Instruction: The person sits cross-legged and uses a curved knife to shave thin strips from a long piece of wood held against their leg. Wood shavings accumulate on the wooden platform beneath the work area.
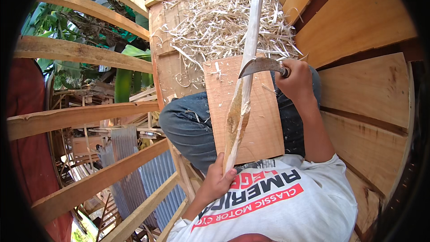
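My left hand [218,180] is closed around the near end of a long, pale strip of wood [251,40], partly covered in brown bark near me. The strip slants away from my body and leaves the picture at the top. In my right hand [295,80] is the handle of a knife with a curved, sickle-like blade [260,66]. That blade lies across the strip, its tip on the strip's left side. Beneath both, a flat wooden board [264,130] rests over my lap, with a few small shavings on it.
Curled wood shavings [233,13] are heaped on the plank floor [163,31] beyond my knees. Plank walls [363,85] rise close on the right. Along the left run wooden rails [85,116], with corrugated metal sheets [156,183], scrap wood and green leaves outside.
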A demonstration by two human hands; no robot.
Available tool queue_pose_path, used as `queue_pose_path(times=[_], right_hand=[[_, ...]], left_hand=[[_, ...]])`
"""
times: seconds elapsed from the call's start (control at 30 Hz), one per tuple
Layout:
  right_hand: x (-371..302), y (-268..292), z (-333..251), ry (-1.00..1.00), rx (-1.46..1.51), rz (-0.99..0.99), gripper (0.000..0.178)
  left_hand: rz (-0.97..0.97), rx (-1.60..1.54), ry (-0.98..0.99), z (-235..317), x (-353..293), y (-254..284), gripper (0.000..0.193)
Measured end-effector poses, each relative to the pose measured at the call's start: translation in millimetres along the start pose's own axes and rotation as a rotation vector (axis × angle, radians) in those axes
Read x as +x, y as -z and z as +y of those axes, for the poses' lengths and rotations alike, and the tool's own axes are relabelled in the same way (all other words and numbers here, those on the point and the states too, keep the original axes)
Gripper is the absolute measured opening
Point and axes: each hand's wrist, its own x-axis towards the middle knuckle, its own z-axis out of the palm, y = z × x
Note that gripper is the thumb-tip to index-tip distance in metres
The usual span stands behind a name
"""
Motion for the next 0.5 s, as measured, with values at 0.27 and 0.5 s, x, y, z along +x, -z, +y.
queue_pose_path(times=[0.27, 0.5], right_hand=[[13, 2, 0, 0.073, -0.040, 0.074, 0.016], [37, -4, -5, 0.016, -0.014, 0.087, 0.019]], left_hand=[[0.019, 0.035, -0.009, 7, -2, -1, 0.046], [0.019, 0.032, 0.009, 9, -5, -1, 0.043]])
